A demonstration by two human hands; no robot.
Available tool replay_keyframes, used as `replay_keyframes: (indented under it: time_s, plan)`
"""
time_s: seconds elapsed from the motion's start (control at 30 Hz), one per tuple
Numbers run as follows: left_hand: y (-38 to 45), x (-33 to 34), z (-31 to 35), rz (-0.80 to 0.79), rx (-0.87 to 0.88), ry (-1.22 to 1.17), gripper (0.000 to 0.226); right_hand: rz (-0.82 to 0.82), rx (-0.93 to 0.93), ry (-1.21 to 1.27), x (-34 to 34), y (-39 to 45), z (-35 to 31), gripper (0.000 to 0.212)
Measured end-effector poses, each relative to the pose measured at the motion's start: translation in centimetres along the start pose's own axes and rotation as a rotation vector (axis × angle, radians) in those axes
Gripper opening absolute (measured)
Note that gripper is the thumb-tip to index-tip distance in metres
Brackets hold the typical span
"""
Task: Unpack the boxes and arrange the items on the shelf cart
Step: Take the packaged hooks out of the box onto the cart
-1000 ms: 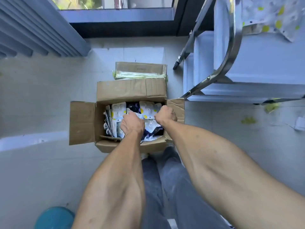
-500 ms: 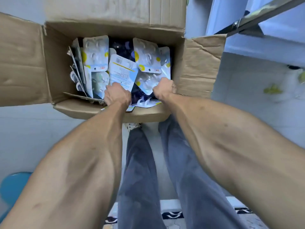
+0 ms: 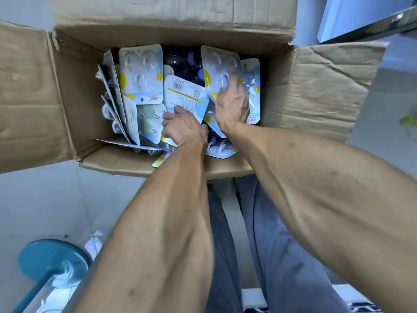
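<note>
Head view looked straight down my two bare forearms into an open cardboard box, its flaps folded outward and the one by my right arm creased and crumpled. My left hand sat low inside, near the box's close wall, fingers curled around the bottom edge of a white card pack turned back-side up, with a barcode, small printed text and a yellow stripe; that pack leaned away from my knuckles toward the far wall. My right hand was just beside the left, a little farther in, fingers spread and bent over a blister pack with a glossy clear plastic bubble on a white card dotted with yellow circles; I pressed and gripped its lower part, and it stretched beyond my fingertips. Another such pack lay just past my right hand's outer side, partly under it. Beyond my left hand stood an upright blister pack holding rounded white hooks, with red lettering at its lower edge. Outward from my left thumb, several thin packs stood on edge against the box wall. Dark blue packaging showed between the packs ahead of both hands. Beside my left elbow was a round teal object; my grey trousers hung between my arms.
</note>
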State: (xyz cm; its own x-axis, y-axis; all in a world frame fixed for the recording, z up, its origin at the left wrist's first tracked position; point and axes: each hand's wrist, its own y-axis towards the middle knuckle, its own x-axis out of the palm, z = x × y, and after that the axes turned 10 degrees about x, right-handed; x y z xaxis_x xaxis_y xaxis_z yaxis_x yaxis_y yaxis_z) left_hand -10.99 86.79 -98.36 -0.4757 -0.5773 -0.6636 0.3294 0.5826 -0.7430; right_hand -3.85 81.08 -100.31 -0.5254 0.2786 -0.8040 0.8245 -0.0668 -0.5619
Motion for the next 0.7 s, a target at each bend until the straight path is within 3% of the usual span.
replay_keyframes:
  time_s: [0.13,0.27,0.33,0.43,0.5,0.57,0.63,0.7]
  plan:
    - [-1.2,0.4,-0.5,0.271,-0.170,-0.453,0.043,0.000,0.153,0.047,-1.3,1.2,-1.5,0.030]
    - [-2.6,-0.4,-1.5,0.521,-0.318,-0.822,0.023,-0.015,0.204,0.099,-3.1,1.1,-2.7,0.030]
    - [-2.9,-1.4,-2.1,0.603,-0.356,-0.885,0.023,-0.019,0.203,0.101,-3.6,0.1,-2.4,0.031]
    - [-3.1,-3.6,-2.7,0.694,-0.347,-0.917,0.045,0.011,0.251,0.107,-4.1,-1.9,-1.0,0.034]
    - [-2.7,-4.7,-3.2,0.651,-0.365,-0.944,0.053,0.067,0.267,0.116,-4.3,-3.4,-0.1,0.036]
    - [-2.5,-5.2,-3.2,0.475,-0.286,-0.891,0.041,0.059,0.269,0.110,-4.3,-4.7,0.7,0.030]
    - [-3.0,-5.4,-3.0,0.302,-0.116,-0.686,0.043,-0.009,0.301,0.112,-4.2,-5.4,1.3,0.017]
    - [-3.0,-4.8,-3.0,0.283,-0.035,-0.462,0.051,-0.042,0.299,0.128,-3.8,-5.4,1.7,0.016]
